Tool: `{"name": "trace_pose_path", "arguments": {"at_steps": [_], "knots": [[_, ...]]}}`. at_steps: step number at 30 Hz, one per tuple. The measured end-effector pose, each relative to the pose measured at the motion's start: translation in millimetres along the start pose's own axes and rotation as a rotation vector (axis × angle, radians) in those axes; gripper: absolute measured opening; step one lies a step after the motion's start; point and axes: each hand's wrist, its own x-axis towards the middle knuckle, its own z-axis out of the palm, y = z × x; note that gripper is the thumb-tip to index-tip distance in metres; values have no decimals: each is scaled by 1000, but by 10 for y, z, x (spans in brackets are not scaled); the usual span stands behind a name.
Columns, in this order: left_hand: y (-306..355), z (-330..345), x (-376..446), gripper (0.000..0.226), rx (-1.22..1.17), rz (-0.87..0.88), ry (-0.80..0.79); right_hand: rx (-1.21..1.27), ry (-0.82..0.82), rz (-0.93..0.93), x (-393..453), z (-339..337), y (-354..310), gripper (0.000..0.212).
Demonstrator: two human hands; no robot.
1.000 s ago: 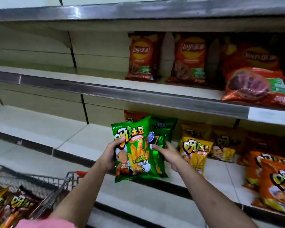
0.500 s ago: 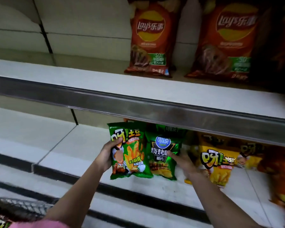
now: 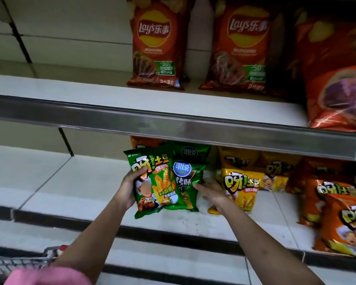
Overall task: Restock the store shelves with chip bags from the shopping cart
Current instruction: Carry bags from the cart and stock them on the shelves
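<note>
Head view, looking down at two shelf levels. Left hand [image 3: 130,188] grips the green fries bag [image 3: 154,182] by its left edge, thumb curled across the front, keeping it upright with its bottom edge at the lower shelf [image 3: 70,182]. This grip appears intended to seat the bag face-out beside existing stock. Right hand [image 3: 211,192] has its fingers extended and loose, fingertips touching the right edge of the dark green bag [image 3: 186,177] standing just behind the fries bag; it clamps on nothing and probably steadies that bag so the row stays standing.

Count, lower shelf: one green fries bag in hand, at least two dark green bags, at least two yellow bags [image 3: 240,188], several orange bags [image 3: 343,221] at the right, number unclear through blur. Upper shelf [image 3: 90,93]: two upright red chip bags [image 3: 155,44], plus one leaning at the right. Cart [image 3: 19,262] corner visible at bottom left; contents hidden.
</note>
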Motion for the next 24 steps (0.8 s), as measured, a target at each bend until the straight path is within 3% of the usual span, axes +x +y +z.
{"name": "trace_pose_path", "arguments": {"at_steps": [5, 11, 13, 17, 19, 24], "knots": [[-72, 177, -380, 47, 29, -7, -12, -12, -60, -79, -385, -105, -12, 58], [-258, 471, -871, 50, 108, -6, -52, 11, -151, -141, -979, -276, 5, 27], [-332, 594, -1015, 58, 113, -32, -51, 13, -206, -158, -1191, -358, 40, 41], [-506, 955, -1294, 84, 115, -55, -135, -32, -294, -135, -1599, -578, 116, 98], [-634, 1209, -1440, 85, 126, -66, -143, -25, -293, -140, -1771, -727, 158, 86], [-981, 1849, -1643, 62, 151, -79, -191, 0, -182, -198, -2169, -1341, 271, 52]]}}
